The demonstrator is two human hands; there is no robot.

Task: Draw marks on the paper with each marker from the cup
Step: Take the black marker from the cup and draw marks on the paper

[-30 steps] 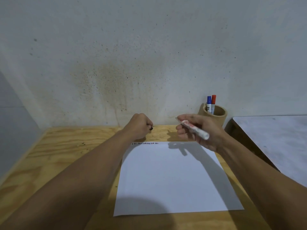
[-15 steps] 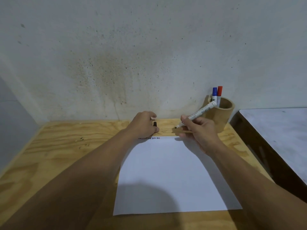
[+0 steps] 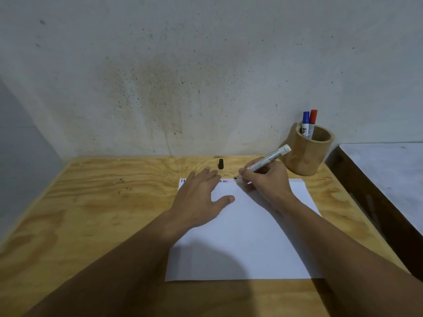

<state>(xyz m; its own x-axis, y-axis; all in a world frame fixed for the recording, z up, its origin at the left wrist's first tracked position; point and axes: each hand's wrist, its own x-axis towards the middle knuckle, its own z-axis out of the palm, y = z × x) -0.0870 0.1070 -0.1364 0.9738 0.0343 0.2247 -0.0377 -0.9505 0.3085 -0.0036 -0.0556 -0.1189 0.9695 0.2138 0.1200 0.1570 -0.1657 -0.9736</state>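
- We hold the white marker with the black tip (image 3: 263,163) in our right hand (image 3: 266,179). The fingers (image 3: 246,173) pinch it low down, close to the tip.
- The tip sits right at the far edge of the white sheet of paper (image 3: 240,236), at the end of a row of small blue and red marks (image 3: 223,180). If we start too far up, we think the ink will land on the light plywood surface (image 3: 103,202) and not on the paper.
- Our left hand (image 3: 199,197) lies flat on the paper with the fingers spread. It covers part of the row. If it slides, it could smear marks that are still wet, or pull the sheet crooked.
- If we lift that hand too soon, the thin paper may move under the tip and the line will go wobbly.
- The small black cap (image 3: 220,163) stands alone on the surface, just past our left fingertips. A bump could knock it over, and it might roll off. Then the marker could dry out.
- The round brown wooden cup (image 3: 304,156) is just beside our right hand. It holds 2 more markers, 1 with a blue cap (image 3: 305,122) and 1 with a red cap (image 3: 313,118).
- The back end of our marker points at the cup. A big swing could tip the cup over.
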